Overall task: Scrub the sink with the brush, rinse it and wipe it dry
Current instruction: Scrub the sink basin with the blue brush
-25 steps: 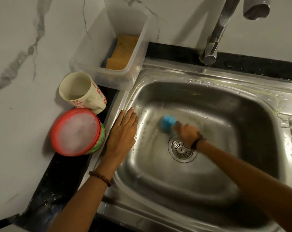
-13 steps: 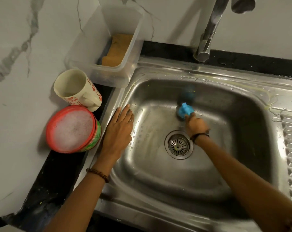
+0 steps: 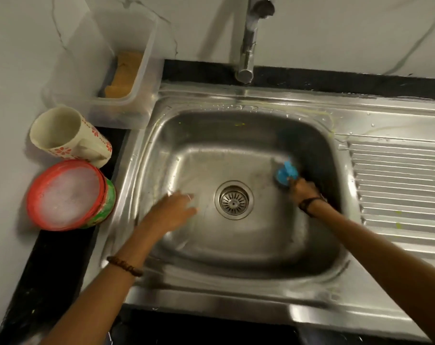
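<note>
A wet stainless steel sink [image 3: 236, 290] fills the middle of the view, with a round drain strainer [image 3: 233, 199] in its floor. My right hand [image 3: 304, 189] grips a blue brush [image 3: 286, 172] and presses it against the basin's right side, near the right wall. My left hand [image 3: 172, 212] is inside the basin left of the drain, fingers spread and blurred, holding nothing. Whether it touches the basin floor I cannot tell.
A tap [image 3: 247, 46] rises behind the basin. A clear plastic box [image 3: 146, 58] holding a yellow sponge [image 3: 125, 73] stands at the back left. A floral mug [image 3: 67, 135] and a red-rimmed tub of soapy foam [image 3: 69, 195] sit left of the sink. A ribbed drainboard [image 3: 398, 185] lies right.
My right hand swept the brush from the basin's middle to its right side. My left hand left the sink's left rim and moved into the basin.
</note>
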